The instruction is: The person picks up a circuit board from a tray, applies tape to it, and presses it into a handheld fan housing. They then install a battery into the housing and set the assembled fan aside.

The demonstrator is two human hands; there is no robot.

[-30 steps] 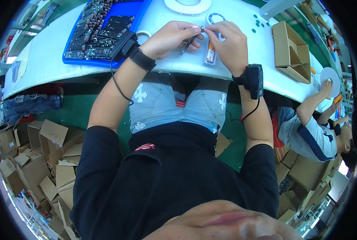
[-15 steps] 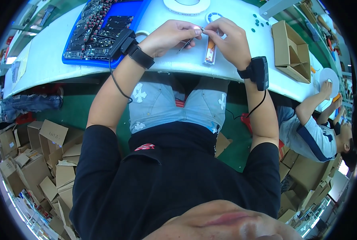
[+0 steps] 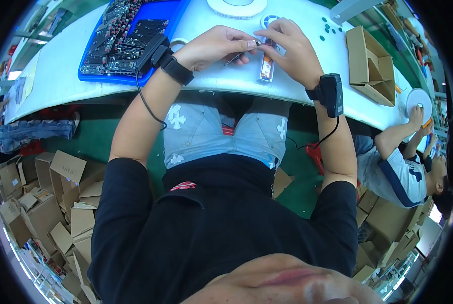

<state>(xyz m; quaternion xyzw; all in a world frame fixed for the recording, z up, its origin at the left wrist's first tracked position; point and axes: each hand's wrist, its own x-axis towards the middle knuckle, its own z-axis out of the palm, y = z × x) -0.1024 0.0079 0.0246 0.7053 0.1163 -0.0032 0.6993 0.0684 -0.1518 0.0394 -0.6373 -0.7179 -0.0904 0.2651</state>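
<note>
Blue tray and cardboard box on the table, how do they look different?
The blue tray is shallow, the brown cardboard box deeper. The tray holds many circuit boards; the box shows a cardboard panel inside. The tray lies toward the left, the box toward the right. Both rest on the white table.

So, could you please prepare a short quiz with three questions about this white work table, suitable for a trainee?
1. Multiple choice: what is the person's left hand holding?
A) a white ring-shaped roll
B) a thin dark strip
C) a flat white disc

2. True or false: the blue plastic tray lies to the left of the open brown cardboard box.

3. Fill in: the small round pieces scattered near the box are coloured ____.

Key: 1. B; 2. True; 3. green.
</note>
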